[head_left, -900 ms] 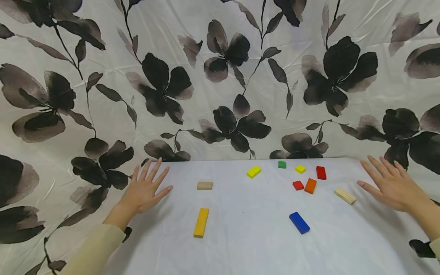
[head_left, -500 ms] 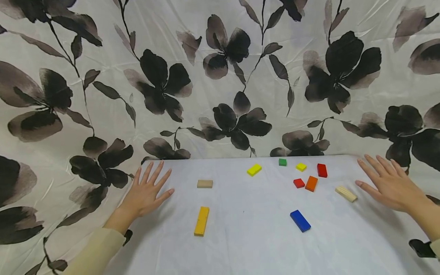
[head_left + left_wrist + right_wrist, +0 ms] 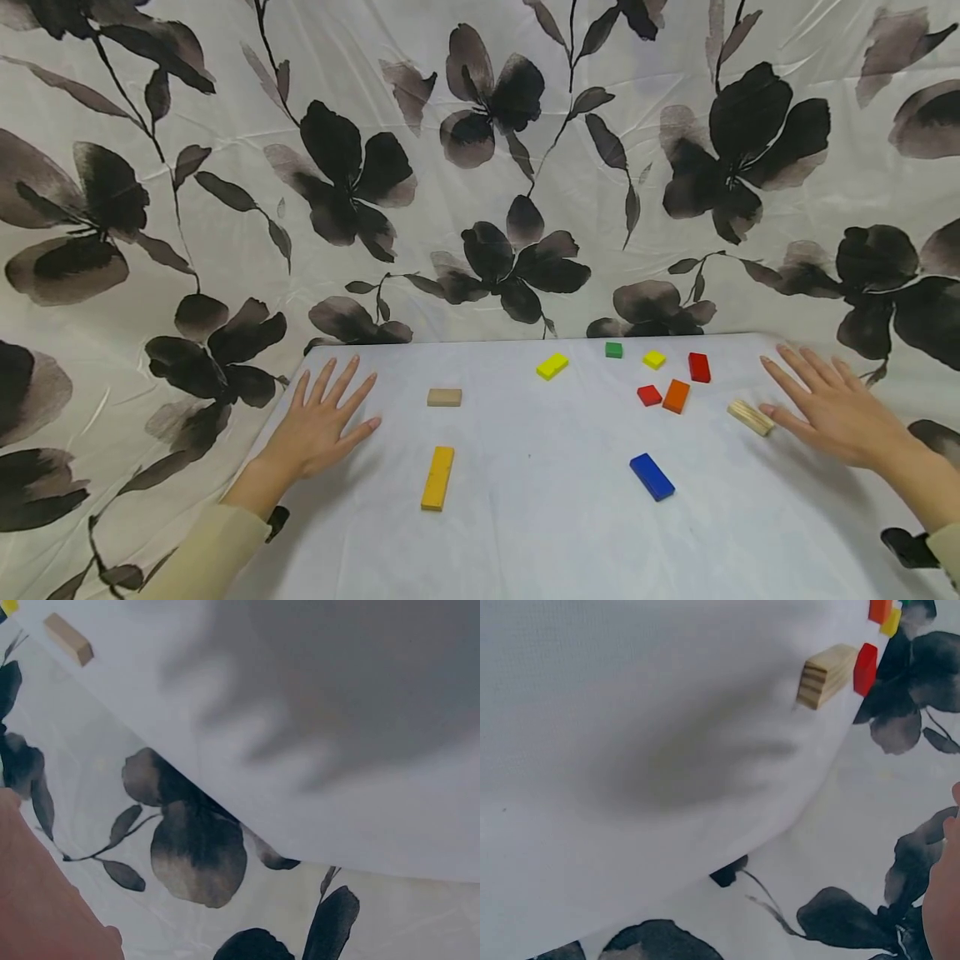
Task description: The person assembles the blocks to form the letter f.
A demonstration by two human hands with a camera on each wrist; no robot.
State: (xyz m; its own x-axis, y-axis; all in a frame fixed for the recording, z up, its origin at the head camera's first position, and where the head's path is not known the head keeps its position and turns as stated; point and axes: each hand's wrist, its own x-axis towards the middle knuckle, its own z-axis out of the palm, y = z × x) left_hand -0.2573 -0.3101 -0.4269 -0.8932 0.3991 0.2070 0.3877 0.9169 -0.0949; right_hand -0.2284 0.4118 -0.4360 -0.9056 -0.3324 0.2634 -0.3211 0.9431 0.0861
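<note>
White cloth surface (image 3: 525,533): both hands flat, fingers spread, holding nothing — left hand (image 3: 318,425) by the left edge, right hand (image 3: 832,408) at the right edge with thumb nearly touching the pale wooden block (image 3: 750,417), coloured blocks (image 3: 675,395) loose toward the far-right corner.

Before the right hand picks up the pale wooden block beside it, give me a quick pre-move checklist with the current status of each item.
1. Right hand empty, fingers straight: ok.
2. Pale wooden block lying flat on the table, by the thumb: ok.
3. Thumb touching the block: cannot tell.
4. Block apart from the orange block and red block: ok.
5. Left hand flat on the table, away from the blocks: ok.
</note>
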